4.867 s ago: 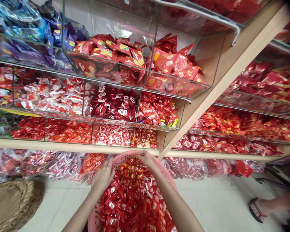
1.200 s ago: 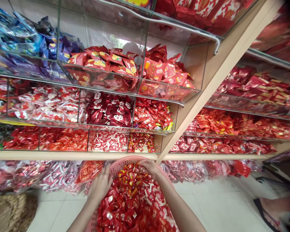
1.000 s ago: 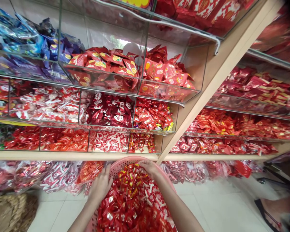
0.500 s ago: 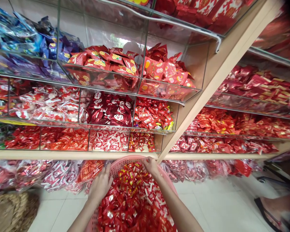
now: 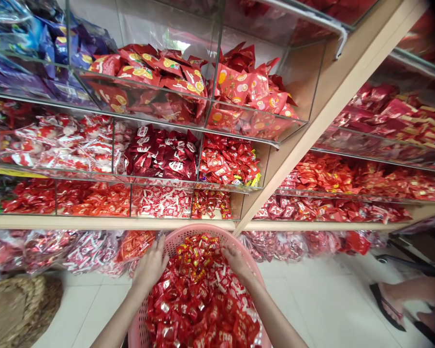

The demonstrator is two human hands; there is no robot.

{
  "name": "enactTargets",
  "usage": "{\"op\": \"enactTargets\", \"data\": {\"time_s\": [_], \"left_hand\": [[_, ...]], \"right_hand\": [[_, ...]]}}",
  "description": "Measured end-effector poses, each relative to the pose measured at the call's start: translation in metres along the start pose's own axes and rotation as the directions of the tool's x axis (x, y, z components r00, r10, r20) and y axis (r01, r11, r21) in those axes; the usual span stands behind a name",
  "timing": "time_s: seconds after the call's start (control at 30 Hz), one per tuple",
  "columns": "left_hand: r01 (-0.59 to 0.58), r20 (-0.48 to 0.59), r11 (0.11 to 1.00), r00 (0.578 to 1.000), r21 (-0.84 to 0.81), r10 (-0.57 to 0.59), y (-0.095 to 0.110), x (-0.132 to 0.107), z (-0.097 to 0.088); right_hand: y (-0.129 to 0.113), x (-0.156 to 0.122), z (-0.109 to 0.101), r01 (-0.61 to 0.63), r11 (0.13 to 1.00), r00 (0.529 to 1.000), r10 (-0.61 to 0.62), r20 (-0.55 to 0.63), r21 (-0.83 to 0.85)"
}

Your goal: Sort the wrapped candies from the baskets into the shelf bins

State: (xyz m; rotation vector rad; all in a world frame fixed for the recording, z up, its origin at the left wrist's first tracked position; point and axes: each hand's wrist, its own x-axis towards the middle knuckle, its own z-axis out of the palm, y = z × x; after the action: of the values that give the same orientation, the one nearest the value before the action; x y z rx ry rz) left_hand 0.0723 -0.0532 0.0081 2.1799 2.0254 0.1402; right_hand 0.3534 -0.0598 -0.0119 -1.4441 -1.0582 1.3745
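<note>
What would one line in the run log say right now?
left hand: at pink basket, left rim | right hand: over wrapped candies, contact unclear | ahead: shelves with many red packets

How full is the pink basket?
Well filled: in the basket, candies hide the bottom; bare wall shows above them at the far side.

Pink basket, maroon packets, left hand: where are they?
Pink basket (image 5: pixel 139 316): head view, perforated left wall.
Maroon packets (image 5: pixel 162 153): head view, middle of the pile.
Left hand (image 5: pixel 151 266): head view, back of the hand.
</note>
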Motion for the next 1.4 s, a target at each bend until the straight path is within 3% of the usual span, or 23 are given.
{"op": "enactTargets", "data": {"time_s": [0.07, 0.3, 0.53, 0.73, 1.0, 1.13, 1.27, 1.4], "left_hand": [[0.002, -0.001, 1.000, 1.000, -0.005, -0.002, 0.001, -0.001, -0.001], [0.000, -0.015, 1.000, 1.000, -0.012, -0.001, 0.002, -0.002, -0.003], [-0.010, -0.022, 1.000, 1.000, -0.015, 0.010, 0.000, -0.002, -0.001], [-0.011, -0.024, 1.000, 1.000, -0.014, 0.010, -0.001, -0.001, 0.001], [-0.007, -0.027, 1.000, 1.000, -0.014, 0.006, -0.001, -0.001, 0.002], [-0.008, -0.022, 1.000, 1.000, -0.029, 0.007, -0.001, -0.001, 0.000], [-0.003, -0.017, 1.000, 1.000, -0.018, 0.003, -0.001, -0.001, 0.000], [0.001, -0.007, 1.000, 1.000, 0.002, -0.001, -0.002, 0.000, 0.003]], "right_hand": [[0.005, -0.003, 0.003, 0.059, 0.993, 0.998, -0.059, 0.000, -0.102], [0.016, -0.005, 0.020, 0.062, 0.968, 0.998, -0.061, 0.010, -0.245], [0.012, -0.007, 0.033, -0.012, 0.987, 1.000, 0.010, -0.014, -0.159], [0.018, -0.009, 0.039, -0.158, 0.981, 0.987, 0.158, -0.009, -0.116], [0.026, -0.004, 0.048, -0.215, 0.973, 0.977, 0.212, -0.034, -0.081], [0.031, 0.001, 0.051, -0.204, 0.972, 0.978, 0.197, -0.067, -0.116], [0.035, 0.002, 0.054, -0.187, 0.972, 0.982, 0.186, -0.026, -0.144], [0.020, 0.003, 0.049, -0.068, 0.929, 0.996, 0.042, -0.079, -0.363]]}}
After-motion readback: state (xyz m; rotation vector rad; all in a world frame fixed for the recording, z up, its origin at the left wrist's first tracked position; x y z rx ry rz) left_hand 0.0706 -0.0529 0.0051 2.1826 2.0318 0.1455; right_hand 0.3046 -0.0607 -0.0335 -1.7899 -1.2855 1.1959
